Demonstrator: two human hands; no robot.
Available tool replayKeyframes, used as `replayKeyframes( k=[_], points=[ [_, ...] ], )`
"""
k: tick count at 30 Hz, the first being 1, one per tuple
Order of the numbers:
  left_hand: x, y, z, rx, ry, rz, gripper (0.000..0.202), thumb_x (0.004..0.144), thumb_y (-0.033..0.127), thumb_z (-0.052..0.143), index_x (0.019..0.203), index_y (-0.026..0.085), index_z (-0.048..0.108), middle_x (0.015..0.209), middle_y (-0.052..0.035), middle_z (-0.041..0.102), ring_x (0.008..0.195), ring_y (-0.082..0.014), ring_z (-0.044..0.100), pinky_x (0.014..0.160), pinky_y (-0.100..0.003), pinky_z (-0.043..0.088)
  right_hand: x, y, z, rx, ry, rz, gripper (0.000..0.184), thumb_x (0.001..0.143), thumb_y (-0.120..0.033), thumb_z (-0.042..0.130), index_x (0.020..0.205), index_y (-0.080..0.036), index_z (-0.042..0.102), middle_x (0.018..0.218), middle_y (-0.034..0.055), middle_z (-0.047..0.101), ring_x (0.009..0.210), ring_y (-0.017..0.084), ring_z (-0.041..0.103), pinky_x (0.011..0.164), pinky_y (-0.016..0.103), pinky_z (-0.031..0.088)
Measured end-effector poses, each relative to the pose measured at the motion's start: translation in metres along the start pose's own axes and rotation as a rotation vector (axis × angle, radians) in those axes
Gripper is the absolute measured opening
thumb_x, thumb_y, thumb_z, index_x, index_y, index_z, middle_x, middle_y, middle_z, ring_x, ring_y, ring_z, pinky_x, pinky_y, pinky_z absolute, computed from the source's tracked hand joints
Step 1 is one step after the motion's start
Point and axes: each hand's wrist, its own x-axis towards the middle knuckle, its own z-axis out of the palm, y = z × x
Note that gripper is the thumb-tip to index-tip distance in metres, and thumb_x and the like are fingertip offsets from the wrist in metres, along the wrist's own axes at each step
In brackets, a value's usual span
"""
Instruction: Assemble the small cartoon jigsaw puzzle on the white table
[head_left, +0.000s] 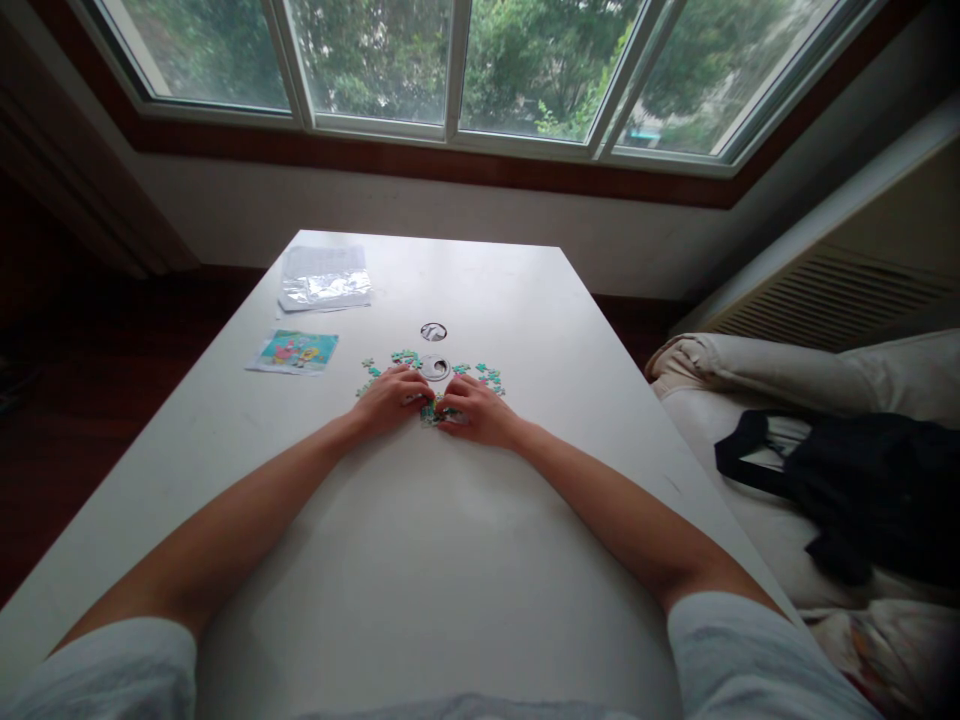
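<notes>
White table [465, 550] is filling the middle under a four-paned window [450, 130], its narrow far edge running well beyond the pale disc [432, 372], its side edges widening toward the wearer. Wide white surface is showing right of the disc, out to the table's right edge, and more is stretching nearer than the disc, between the forearms. Left-side room is running tighter: one picture card [301, 351] is lying left of the disc, and one plastic sleeve [326, 278] is lying farther left and beyond, close to the far left corner.

Counts: two hands, two discs; the dark-rimmed disc [433, 332] is sitting just beyond the pale one. Puzzle pieces [489, 377] are scattering left and right of the pale disc, too small to count. One clump [430, 414] is lying just nearer than it, between left hand [391, 395] and right hand [480, 405]. Both hands are touching the clump, fingers curling inward, bunching together; cannot tell which piece they're pinching, if any. One dark cloth item [870, 490] is lying far right of the disc, off the table.
</notes>
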Motion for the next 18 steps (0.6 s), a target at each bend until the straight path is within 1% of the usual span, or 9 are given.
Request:
replayKeyframes(
  k=[6, 13, 16, 18],
  points=[
    [-0.0003, -0.0004, 0.0003, -0.004, -0.005, -0.004, 0.021, 0.097, 0.028, 0.058, 0.101, 0.027, 0.079, 0.103, -0.0066, 0.074, 0.102, -0.0228, 0.061, 0.102, -0.04, 0.044, 0.0013, -0.0023, -0.0021, -0.002, 0.001, 0.002, 0.017, 0.09, -0.036, 0.073, 0.102, -0.025, 0.071, 0.102, 0.0077, 0.064, 0.102, 0.025, 0.055, 0.091, 0.039, 0.049],
    [-0.0016, -0.0013, 0.0034, 0.01, 0.017, -0.003, 0.021, 0.097, 0.028, 0.058, 0.102, 0.026, 0.078, 0.104, -0.0063, 0.073, 0.104, -0.0231, 0.061, 0.105, -0.042, 0.043, 0.0004, 0.0003, -0.0032, -0.004, 0.033, 0.002, 0.013, 0.094, -0.036, 0.068, 0.098, -0.025, 0.071, 0.094, 0.0068, 0.066, 0.094, 0.023, 0.057, 0.086, 0.038, 0.048],
    [-0.0015, 0.0, 0.0036, 0.02, 0.021, 0.003, 0.02, 0.095, 0.029, 0.06, 0.103, 0.026, 0.078, 0.105, -0.0062, 0.073, 0.104, -0.0231, 0.061, 0.106, -0.043, 0.042, -0.0005, 0.0014, -0.0018, 0.018, 0.026, -0.018, 0.014, 0.098, -0.035, 0.063, 0.094, -0.024, 0.071, 0.087, 0.0048, 0.067, 0.085, 0.02, 0.059, 0.087, 0.036, 0.047],
    [-0.0016, 0.0015, 0.003, 0.026, 0.017, 0.001, 0.018, 0.094, 0.031, 0.061, 0.102, 0.027, 0.077, 0.106, -0.0066, 0.072, 0.105, -0.0234, 0.061, 0.107, -0.043, 0.042, -0.0009, 0.0011, -0.0011, 0.041, 0.001, -0.035, 0.015, 0.099, -0.033, 0.06, 0.094, -0.024, 0.071, 0.08, 0.0027, 0.066, 0.077, 0.018, 0.059, 0.084, 0.033, 0.047]
  ],
)
